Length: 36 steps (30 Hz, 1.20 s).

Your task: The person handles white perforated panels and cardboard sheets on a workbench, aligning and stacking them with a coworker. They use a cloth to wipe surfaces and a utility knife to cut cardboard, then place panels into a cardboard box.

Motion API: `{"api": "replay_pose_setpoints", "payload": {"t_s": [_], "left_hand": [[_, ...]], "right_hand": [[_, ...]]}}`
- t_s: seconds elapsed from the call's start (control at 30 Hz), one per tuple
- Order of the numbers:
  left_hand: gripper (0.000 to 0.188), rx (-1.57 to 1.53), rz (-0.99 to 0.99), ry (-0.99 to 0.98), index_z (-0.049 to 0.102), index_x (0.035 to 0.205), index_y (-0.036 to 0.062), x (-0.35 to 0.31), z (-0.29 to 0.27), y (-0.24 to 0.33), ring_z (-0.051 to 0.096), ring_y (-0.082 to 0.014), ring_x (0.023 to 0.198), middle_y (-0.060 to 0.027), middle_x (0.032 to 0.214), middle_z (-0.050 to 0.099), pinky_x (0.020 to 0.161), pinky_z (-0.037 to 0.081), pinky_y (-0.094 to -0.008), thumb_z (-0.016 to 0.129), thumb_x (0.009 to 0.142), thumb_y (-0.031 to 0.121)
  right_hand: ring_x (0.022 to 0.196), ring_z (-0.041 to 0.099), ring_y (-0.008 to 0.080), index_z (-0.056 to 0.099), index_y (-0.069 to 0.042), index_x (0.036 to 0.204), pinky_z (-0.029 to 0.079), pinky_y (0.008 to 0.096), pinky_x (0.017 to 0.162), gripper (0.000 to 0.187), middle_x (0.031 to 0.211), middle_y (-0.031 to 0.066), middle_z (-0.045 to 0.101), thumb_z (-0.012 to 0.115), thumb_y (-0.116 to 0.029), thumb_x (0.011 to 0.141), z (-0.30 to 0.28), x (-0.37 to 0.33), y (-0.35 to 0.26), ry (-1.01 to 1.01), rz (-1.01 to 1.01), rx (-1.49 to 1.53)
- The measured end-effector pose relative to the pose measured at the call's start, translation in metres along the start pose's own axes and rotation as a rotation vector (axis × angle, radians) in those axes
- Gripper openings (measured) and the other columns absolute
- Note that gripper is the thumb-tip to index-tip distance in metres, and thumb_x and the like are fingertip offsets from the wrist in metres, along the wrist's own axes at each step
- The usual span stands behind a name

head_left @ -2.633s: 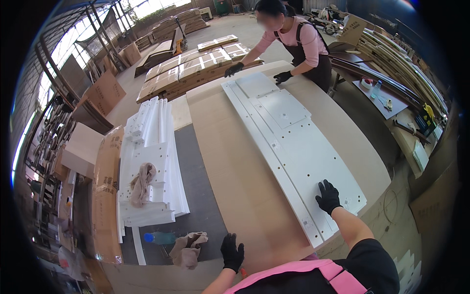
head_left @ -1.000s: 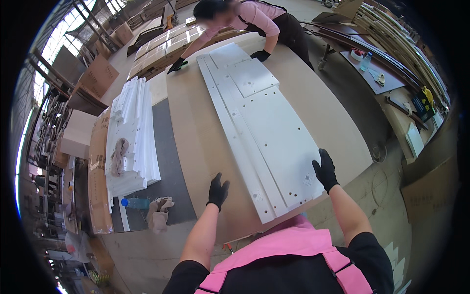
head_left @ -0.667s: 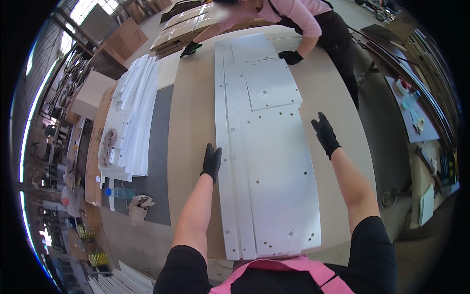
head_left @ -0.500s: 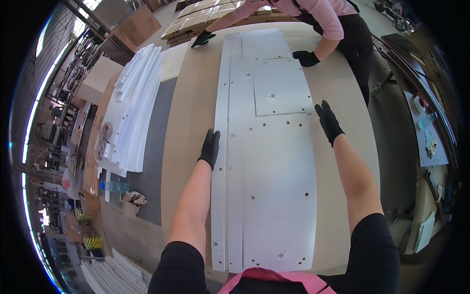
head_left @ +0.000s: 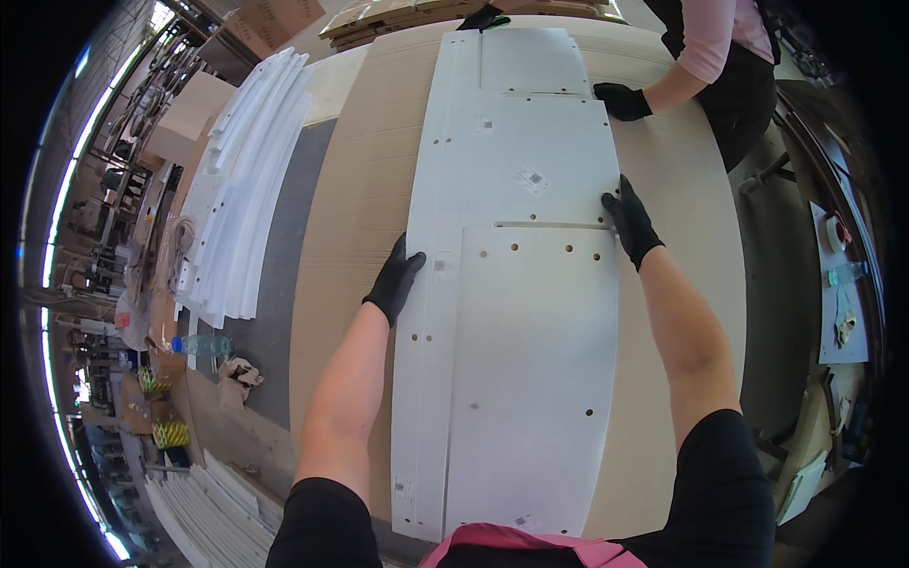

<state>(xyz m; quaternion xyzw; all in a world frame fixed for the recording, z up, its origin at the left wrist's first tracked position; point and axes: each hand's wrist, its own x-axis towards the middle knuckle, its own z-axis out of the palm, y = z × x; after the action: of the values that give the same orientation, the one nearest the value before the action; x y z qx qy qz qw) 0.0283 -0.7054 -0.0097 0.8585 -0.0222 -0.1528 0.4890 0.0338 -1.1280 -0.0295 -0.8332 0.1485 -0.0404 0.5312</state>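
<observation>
Stands over a broad sheet of brown cardboard (head_left: 346, 218), smooth and matte, faintly ribbed toward the left. Has the white panels (head_left: 535, 322) lying on it in layers, lengthwise away from the body, dotted with drilled holes and bearing small labels. Sets the black-gloved left hand (head_left: 396, 275) against their left edge, thumb apart from the fingers and over the rim; sets the black-gloved right hand (head_left: 632, 222) at the right edge near the cross seam, likewise spread. Faces a co-worker's gloved hand (head_left: 622, 101) beside the panels' far right edge. To the left, borders on a dark grey surface (head_left: 303, 189) bearing a stack of white strips (head_left: 241, 180), a blue-capped bottle (head_left: 210, 346) and a crumpled rag (head_left: 239, 379). Backs onto flat brown cartons (head_left: 369, 21) at the far end, with a standing carton (head_left: 275, 21) to their left. To the right, looks past dark floor to a pale board (head_left: 838, 346) with a tape roll (head_left: 833, 231) and a clear bottle (head_left: 846, 273). At lower left, takes in more white boards (head_left: 204, 516) and a yellow-green bundle (head_left: 170, 434), beneath cluttered racks and a bright strip of light, bent by the lens.
</observation>
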Motion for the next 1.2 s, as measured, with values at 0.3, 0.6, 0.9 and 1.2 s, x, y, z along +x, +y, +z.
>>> {"api": "replay_pose_setpoints", "payload": {"t_s": [0.3, 0.6, 0.9, 1.2], "left_hand": [[0.066, 0.026, -0.2, 0.027, 0.024, 0.152, 0.008, -0.002, 0.002, 0.01, 0.048, -0.0215, 0.123, -0.0135, 0.143, 0.047, 0.102, 0.039, -0.0337, 0.052, 0.096, 0.028], [0.044, -0.589, -0.283, 0.098, 0.053, 0.133, 0.0068, -0.158, -0.007, -0.091, 0.06, -0.0145, 0.109, -0.0054, 0.122, 0.064, 0.093, 0.048, -0.0317, 0.047, 0.102, 0.037], [0.046, -0.748, -0.373, -0.129, 0.048, 0.14, 0.0068, -0.349, 0.001, -0.124, 0.059, -0.0159, 0.115, -0.0055, 0.132, 0.059, 0.098, 0.046, -0.0326, 0.039, 0.105, 0.035], [0.053, -0.721, -0.295, -0.204, 0.036, 0.147, 0.0042, -0.39, 0.02, -0.105, 0.05, -0.017, 0.124, -0.0076, 0.141, 0.049, 0.105, 0.039, -0.0315, 0.04, 0.104, 0.036]], "right_hand": [[0.125, 0.05, 0.0283, 0.023, -0.005, 0.151, 0.041, 0.0355, 0.102, 0.069, 0.143, 0.0193, 0.045, 0.056, -0.025, 0.094, 0.006, -0.008, -0.017, 0.073, 0.203, 0.072], [0.12, 0.055, 0.0194, 0.04, -0.001, 0.144, 0.041, 0.0329, 0.106, 0.05, 0.138, 0.0113, 0.053, 0.047, -0.029, 0.103, -0.046, -0.226, 0.069, -0.022, 0.22, 0.669], [0.125, 0.052, 0.0196, 0.04, 0.0, 0.143, 0.04, 0.0369, 0.107, 0.049, 0.138, 0.0094, 0.053, 0.042, -0.031, 0.105, -0.02, -0.46, 0.058, -0.087, 0.41, 0.834], [0.131, 0.044, 0.0194, 0.038, -0.001, 0.146, 0.031, 0.0314, 0.111, 0.057, 0.142, 0.01, 0.049, 0.039, -0.04, 0.104, 0.009, -0.491, 0.024, -0.044, 0.289, 0.529]]}}
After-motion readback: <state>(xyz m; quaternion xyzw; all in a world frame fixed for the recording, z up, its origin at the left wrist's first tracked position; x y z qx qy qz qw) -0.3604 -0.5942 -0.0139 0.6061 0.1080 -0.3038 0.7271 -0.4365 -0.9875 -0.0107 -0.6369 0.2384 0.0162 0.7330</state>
